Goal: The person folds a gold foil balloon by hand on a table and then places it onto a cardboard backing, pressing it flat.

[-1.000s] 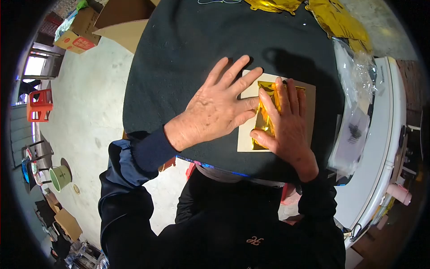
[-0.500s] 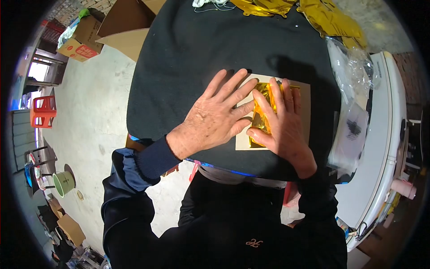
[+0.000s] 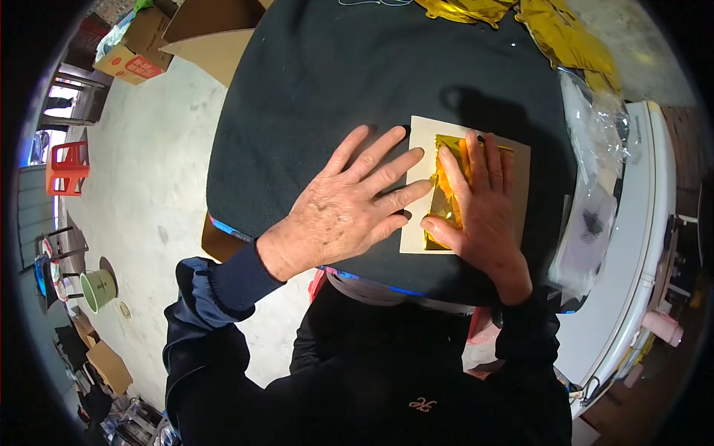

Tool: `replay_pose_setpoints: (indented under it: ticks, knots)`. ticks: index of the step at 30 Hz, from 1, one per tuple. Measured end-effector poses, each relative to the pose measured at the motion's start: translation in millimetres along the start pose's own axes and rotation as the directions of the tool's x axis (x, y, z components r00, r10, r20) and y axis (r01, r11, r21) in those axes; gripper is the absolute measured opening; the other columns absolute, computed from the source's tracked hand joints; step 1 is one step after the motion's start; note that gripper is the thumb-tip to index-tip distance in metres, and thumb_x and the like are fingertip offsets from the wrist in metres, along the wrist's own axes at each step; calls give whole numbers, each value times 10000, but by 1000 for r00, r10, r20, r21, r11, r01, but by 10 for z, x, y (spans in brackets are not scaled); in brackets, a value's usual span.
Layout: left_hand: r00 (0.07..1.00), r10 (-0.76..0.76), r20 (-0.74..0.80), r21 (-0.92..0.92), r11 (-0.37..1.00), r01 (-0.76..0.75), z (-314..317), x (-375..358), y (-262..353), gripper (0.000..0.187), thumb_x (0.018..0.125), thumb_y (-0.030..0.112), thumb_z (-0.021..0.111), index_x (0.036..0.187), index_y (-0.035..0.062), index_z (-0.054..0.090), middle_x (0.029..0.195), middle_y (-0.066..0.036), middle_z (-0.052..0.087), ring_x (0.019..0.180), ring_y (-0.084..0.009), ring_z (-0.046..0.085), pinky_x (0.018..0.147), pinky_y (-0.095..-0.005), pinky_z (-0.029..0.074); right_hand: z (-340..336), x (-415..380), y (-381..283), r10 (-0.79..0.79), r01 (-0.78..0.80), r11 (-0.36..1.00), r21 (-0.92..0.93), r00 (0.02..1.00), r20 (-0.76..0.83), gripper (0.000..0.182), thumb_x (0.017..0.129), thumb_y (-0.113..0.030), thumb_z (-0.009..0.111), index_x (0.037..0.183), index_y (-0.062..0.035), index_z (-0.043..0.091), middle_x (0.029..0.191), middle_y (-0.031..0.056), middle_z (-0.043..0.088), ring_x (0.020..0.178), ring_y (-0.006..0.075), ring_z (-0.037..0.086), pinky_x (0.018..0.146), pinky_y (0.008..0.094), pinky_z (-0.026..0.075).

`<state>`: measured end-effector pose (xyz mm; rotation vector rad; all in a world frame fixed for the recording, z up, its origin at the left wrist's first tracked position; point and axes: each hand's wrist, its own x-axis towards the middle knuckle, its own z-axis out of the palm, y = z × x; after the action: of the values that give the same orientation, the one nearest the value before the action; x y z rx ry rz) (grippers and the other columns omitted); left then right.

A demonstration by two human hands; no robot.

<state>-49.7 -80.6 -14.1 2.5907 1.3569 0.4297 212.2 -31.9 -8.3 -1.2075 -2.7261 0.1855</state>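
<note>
A shiny gold foil piece (image 3: 440,201), folded to a rectangle, lies on a beige card (image 3: 418,149) near the front of the black-covered table (image 3: 327,89). My right hand (image 3: 480,201) rests flat over the foil with its fingers stretched out, hiding its right part. To the left, my left hand (image 3: 349,197) is spread open above the black cloth. Its fingertips reach over the card's left edge, close to the foil's left side, and nothing is held in it.
More gold foil (image 3: 569,41) lies at the table's far right corner. Clear plastic bags (image 3: 587,215) lie along the right edge, beside a white appliance (image 3: 632,223). An open cardboard box (image 3: 216,48) stands at the far left. A red stool (image 3: 68,167) and a green bucket (image 3: 98,288) are on the floor.
My left hand has shifted left, off the foil's edge, uncovering more of the card. My right hand stays flat on the foil. The whole view has turned slightly.
</note>
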Motion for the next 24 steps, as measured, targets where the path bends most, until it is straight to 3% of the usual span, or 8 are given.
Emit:
replay_pose_setpoints:
  ticks: [6,15,24]
  knots:
    - [999,-32,-9,-13,999,32,37,25,-9,512,1051,542,589,1548,417,587,1757,-66,334,1655,-340,216,1367,-597,137,23,-15,13,-5,5,1000,-14,1000,-7,1078,776,-590,878,1659,-191,407,1712,287,270,1595,562,218,1259,738,181]
    - [1000,7,10,51,999,-7,78,103,12,486,1096,592,461,1547,450,574,1761,-60,312,1662,-327,186,1371,-589,120,48,-28,-13,-7,7,1000,3,1000,-4,1068,787,-614,871,1658,-186,424,1734,288,240,1618,547,179,1275,729,146]
    - [996,29,-81,31,999,-27,115,208,22,444,1082,625,472,1320,344,721,1719,-92,364,1649,-334,215,1364,-600,134,81,-52,12,-15,15,1000,-11,1000,-4,1060,837,-643,829,1688,-199,380,1757,278,189,1635,524,147,1296,709,104]
